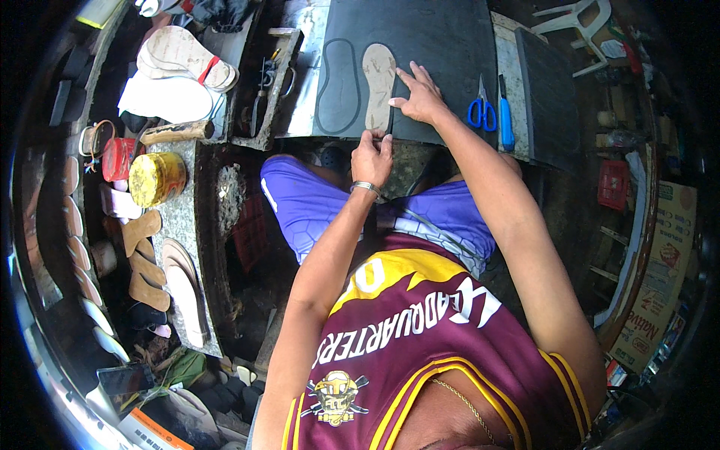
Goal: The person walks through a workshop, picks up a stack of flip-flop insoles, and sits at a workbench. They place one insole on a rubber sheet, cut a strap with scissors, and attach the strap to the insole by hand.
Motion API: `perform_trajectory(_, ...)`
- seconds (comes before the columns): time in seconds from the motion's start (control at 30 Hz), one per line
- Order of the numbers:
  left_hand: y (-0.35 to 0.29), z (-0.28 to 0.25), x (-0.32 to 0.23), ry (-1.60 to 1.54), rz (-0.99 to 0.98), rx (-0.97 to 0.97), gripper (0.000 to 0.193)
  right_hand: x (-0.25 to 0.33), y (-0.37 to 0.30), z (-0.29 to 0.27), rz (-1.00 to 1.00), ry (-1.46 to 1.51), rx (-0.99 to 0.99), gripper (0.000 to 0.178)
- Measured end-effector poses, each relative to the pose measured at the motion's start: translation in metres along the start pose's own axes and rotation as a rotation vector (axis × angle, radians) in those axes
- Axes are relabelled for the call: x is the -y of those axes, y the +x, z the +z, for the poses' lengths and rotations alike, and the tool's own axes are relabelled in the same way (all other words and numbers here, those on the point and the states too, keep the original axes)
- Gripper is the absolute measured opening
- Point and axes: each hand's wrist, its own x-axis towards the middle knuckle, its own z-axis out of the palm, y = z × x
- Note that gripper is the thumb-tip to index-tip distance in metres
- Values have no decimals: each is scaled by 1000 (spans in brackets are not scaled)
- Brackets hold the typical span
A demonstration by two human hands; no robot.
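The left hand [373,159] has its thumb and fingers bunched together at the heel end of a flat, tan, foot-shaped piece [379,79] marked with dark smudges. I can't tell if those fingers pinch the piece or a small thing hidden between them. The right hand [420,94] has its fingers spread out and bent a little — its tips touch the long right edge of the tan piece and grip nothing.

The tan piece lies flat on a big, smooth, black sheet [442,41], maybe rubber. It looks thin and light, and stiff enough to stay flat (a bit like thick card). I think it could slide if bumped, but it doesn't look easy to break. A good hold would be fingers pressed flat on its middle, or a soft pinch on both long edges — the narrow middle looks easiest to grab.

Just left of the tan piece is a dark grey foot shape [339,86] with a darker rim. Well to the right of the tan piece are scissors with blue loop handles [482,105] and, past those, a long tool with a blue handle [506,126].
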Motion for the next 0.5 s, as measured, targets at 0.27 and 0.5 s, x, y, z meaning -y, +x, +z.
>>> perform_trajectory(0.27, 1, 1, 0, 27, 126, -48, 43, 0, 2, -2, -1, -2, 20, 94)
perform_trajectory(0.5, 7, 6, 11, -46, 34, 22, 46, 2, 3, -3, 8, 5, 51, 97)
